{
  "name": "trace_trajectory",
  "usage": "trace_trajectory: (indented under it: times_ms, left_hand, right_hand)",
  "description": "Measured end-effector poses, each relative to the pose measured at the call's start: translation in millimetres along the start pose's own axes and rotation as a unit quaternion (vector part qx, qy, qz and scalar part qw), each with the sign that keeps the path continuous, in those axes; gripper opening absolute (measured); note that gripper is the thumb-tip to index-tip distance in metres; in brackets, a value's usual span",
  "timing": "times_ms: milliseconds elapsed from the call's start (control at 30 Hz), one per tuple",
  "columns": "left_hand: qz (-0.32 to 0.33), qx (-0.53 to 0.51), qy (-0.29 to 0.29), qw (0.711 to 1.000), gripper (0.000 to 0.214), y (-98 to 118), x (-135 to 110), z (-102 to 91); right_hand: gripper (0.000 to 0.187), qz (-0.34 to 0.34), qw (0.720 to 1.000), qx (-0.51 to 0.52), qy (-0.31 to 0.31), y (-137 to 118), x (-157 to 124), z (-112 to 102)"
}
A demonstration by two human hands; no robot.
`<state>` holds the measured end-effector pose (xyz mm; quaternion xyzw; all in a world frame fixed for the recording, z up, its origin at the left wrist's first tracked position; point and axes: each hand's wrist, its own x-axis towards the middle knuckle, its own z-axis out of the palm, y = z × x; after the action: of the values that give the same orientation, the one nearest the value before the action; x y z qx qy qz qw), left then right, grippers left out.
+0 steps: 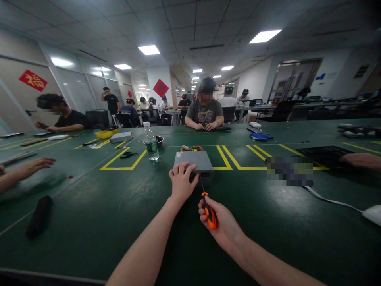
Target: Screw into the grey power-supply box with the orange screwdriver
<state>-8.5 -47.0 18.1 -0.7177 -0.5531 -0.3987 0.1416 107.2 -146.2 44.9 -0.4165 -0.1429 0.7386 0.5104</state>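
Observation:
A grey metal computer power supply [200,159] lies on the green table in front of me, with coloured wires [190,148] at its far side and a dark socket on its near face. My left hand [182,178] grips its near left part, fingers over the top and thumb by the near face. In my right hand [220,220] is a screwdriver [210,212] with an orange and black handle, tilted away from me. Its shaft reaches up to the near face of the power supply. The tip is too small to make out exactly.
A water bottle [151,143] stands left of the power supply, with a bowl [159,140] behind it. A black object [39,216] lies at the near left. Co-workers' hands reach in at left [32,167] and right [361,161]. A cable [330,200] runs on the right.

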Motion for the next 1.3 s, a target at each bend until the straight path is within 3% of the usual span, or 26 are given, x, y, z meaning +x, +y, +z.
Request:
trace_trajectory:
  times_ms: [167,367,567,733,933,1133,1300]
  left_hand:
    - [-0.001,0.000,0.000,1.000,0.032,0.0,0.0,0.0]
    - [0.000,0.002,-0.001,1.000,0.032,0.0,0.1,0.0]
    - [-0.001,0.001,-0.001,1.000,0.033,-0.2,-0.5,-0.3]
    - [-0.004,0.000,-0.002,1.000,0.033,-0.2,-0.6,-0.6]
    - [-0.004,-0.003,-0.001,1.000,0.032,-0.1,-0.2,-0.2]
    - [-0.003,-0.003,-0.003,1.000,0.034,0.3,-0.3,-0.8]
    - [-0.009,0.000,-0.007,1.000,0.034,1.4,-0.2,-1.3]
  right_hand:
    - [0.026,0.022,1.000,-0.004,-0.007,-1.0,-0.1,-0.2]
    - [0.013,-0.011,1.000,0.006,0.000,-1.1,1.4,-3.7]
    - [0.025,0.015,1.000,0.007,-0.006,-0.3,3.5,-5.7]
    - [0.015,-0.006,1.000,0.014,0.000,0.4,5.2,-5.5]
    - [0.024,0.017,1.000,0.008,-0.008,-0.5,3.2,-5.6]
    - [0.017,-0.007,1.000,0.004,0.007,0.2,3.3,-5.1]
    - [0.025,0.010,1.000,-0.013,0.014,-2.6,1.1,-3.7]
